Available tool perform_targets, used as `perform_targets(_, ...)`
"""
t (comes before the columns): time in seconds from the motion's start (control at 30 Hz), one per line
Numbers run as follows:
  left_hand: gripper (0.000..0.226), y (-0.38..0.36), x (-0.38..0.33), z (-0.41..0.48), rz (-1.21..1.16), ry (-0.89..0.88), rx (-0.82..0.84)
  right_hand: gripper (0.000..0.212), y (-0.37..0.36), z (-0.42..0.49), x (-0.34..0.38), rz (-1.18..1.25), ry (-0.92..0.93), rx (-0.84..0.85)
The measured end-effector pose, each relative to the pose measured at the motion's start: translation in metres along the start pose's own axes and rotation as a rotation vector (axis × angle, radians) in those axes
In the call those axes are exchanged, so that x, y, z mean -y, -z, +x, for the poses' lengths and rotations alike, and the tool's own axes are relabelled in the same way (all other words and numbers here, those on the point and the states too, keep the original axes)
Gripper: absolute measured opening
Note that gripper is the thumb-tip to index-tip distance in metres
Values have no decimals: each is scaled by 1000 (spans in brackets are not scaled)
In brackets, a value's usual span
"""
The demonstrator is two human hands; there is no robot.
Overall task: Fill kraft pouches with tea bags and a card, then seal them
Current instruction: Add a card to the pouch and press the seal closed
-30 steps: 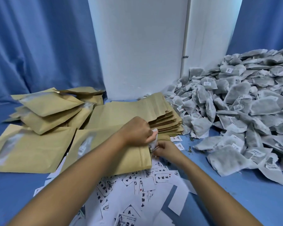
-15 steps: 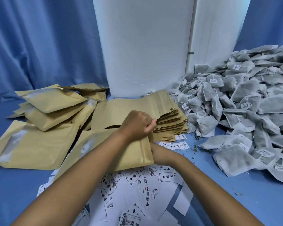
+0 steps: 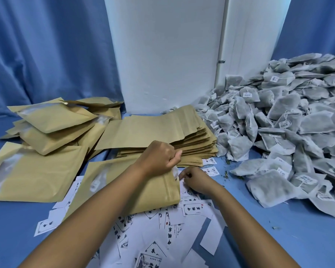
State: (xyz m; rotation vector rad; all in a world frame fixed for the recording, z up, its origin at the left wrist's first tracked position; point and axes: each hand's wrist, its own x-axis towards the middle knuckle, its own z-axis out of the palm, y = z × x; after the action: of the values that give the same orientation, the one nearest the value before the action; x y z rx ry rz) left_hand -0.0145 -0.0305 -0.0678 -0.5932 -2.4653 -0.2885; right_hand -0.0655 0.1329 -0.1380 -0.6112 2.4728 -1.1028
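My left hand (image 3: 159, 157) grips the open right end of a filled kraft pouch (image 3: 130, 188), fingers curled around its top corner. The pouch lies flat on scattered printed cards (image 3: 197, 207), in front of the stack of empty pouches (image 3: 162, 132). My right hand (image 3: 196, 179) sits just beside the pouch mouth, fingers curled; whether they pinch anything I cannot tell. Filled pouches (image 3: 46, 120) lie piled at left; the heap of tea bags (image 3: 288, 128) spreads at right on the blue table (image 3: 278, 238).
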Motion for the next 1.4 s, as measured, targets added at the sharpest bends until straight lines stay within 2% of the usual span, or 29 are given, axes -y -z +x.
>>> perform_targets(0.03, 61, 0, 0, -2, -8, 10, -6, 25, 2, -1, 0, 49, -8, 56)
perform_targets(0.1, 60, 0, 1, -5, -20, 22, -33, 23, 3, -3, 0, -41, 30, 131)
perform_targets(0.2, 55, 3, 2, -7, -45, 22, -96, 41, -11, 0, 1, -229, 133, 28)
perform_targets(0.27, 53, 5, 3, -7, -57, 29, -117, 29, -20, 3, 2, -192, 166, -66)
perform_targets(0.33, 51, 5, 4, -6, -63, 42, -133, 7, -19, 7, 4, -177, 141, -106)
perform_targets(0.43, 50, 5, 6, -8, -62, 60, -139, 18, -16, 10, 2, -109, 97, -92)
perform_targets(0.5, 50, 5, 6, -11, -53, 63, -138, 5, -18, 7, 1, -204, 212, -83)
perform_targets(0.6, 50, 6, 8, -11, -48, 69, -153, 34, -26, 7, -6, -379, 439, -67)
perform_targets(0.7, 51, 4, 7, -15, -20, 139, -220, 29, -30, 8, -7, -420, 537, -159)
perform_targets(0.83, 46, -12, -5, -34, -37, 265, -357, 19, -32, 3, -16, -296, 583, -225)
perform_targets(1.03, 45, -41, -9, -46, -68, 296, -387, 6, -20, -3, -25, 5, 465, -288)
perform_targets(1.13, 45, -40, -5, -42, -103, 310, -393, 15, -5, -5, -22, 44, 424, -365)
perform_targets(1.27, 48, -38, -5, -44, -127, 303, -395, 18, 17, -11, -20, 278, 352, -444)
perform_targets(1.4, 44, -36, -8, -46, -113, 278, -380, 26, 21, -15, -22, 369, 278, -378)
